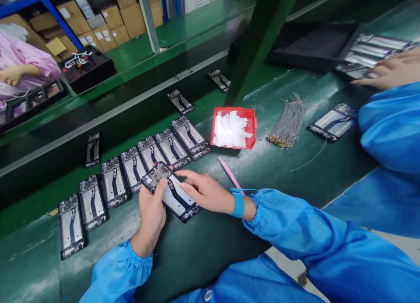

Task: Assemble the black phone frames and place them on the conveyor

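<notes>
A phone frame (173, 193) with its inner parts showing lies tilted near the front of the green bench. My left hand (151, 211) grips its near left edge, thumb up on the top corner. My right hand (205, 190) rests on its right side, fingers pressed against the frame; a blue strap circles that wrist. Pink tweezers (229, 172) lie just behind my right hand. A row of several like phone frames (133, 169) runs from the left front up toward the middle.
A red tray (251, 119) with white slips sits behind the tweezers. A bundle of thin cables (290, 121) lies to its right. Another person's blue sleeve (390, 123) and hand (390, 71) are at the right by black trays. A dark conveyor (49, 163) carries more frames.
</notes>
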`<state>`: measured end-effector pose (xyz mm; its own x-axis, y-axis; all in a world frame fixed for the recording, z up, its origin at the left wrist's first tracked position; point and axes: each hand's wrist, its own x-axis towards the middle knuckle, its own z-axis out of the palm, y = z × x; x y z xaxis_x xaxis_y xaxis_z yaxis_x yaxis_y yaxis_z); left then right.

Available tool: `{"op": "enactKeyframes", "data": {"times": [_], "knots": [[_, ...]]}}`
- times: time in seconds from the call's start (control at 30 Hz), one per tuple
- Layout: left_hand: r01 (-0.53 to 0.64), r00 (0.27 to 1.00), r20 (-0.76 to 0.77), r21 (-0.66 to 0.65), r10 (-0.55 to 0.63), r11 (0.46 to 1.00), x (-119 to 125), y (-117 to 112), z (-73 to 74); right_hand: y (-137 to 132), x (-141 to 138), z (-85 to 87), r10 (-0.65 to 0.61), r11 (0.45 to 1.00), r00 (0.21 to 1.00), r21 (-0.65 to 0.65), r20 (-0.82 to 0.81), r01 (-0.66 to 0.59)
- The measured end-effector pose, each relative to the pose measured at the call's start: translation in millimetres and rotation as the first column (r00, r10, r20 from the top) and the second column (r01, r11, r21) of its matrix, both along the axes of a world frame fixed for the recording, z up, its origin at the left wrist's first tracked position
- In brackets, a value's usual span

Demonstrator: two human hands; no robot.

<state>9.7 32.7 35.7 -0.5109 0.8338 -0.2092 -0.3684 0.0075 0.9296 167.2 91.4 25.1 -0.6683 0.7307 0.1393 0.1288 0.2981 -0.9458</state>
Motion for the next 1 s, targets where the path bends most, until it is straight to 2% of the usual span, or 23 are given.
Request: {"op": "enactKeyframes", "data": {"times": [0.17, 0.23, 0.3, 0.4, 0.6, 0.87, 0.93, 1.0], "knots": [[0.032, 0.999, -0.007, -0.088, -0.032, 0.996, 3, -5, -3.5, 5, 0, -1.0, -0.127, 0.989, 0.982, -0.088, -0.142, 0.115], [0.059, 0.998, -0.024, -0.08, -0.061, 0.995, 5, -8, -7.5, 6, -2, -3.7, -0.067, 0.983, 0.971, -0.181, -0.23, 0.025], [0.068, 0.996, -0.056, -0.053, -0.071, 0.996, 6, -10, -12.3, 5, -5, -6.9, 0.004, 0.955, 0.949, -0.281, -0.315, -0.097], [0.088, 0.988, -0.124, -0.047, -0.093, 0.995, 4, -14, -19.8, 0, -9, -9.5, 0.011, 0.922, 0.929, -0.357, -0.37, -0.153], [0.133, 0.933, -0.336, -0.014, -0.13, 0.991, 1, -20, -27.4, -3, -9, -8.4, -0.016, 0.916, 0.933, -0.38, -0.359, -0.131], [0.114, 0.866, -0.484, -0.045, -0.121, 0.992, 5, -23, -16.2, -5, -11, -3.0, -0.072, 0.929, 0.941, -0.367, -0.33, -0.057], [0.09, 0.859, -0.502, -0.046, -0.101, 0.995, 6, -22, -16.9, -3, -14, -4.3, -0.077, 0.925, 0.938, -0.374, -0.339, -0.06], [0.084, 0.886, -0.453, -0.056, -0.1, 0.995, 4, -18, -17.1, 1, -16, -7.2, -0.062, 0.911, 0.936, -0.403, -0.346, -0.089]]}}
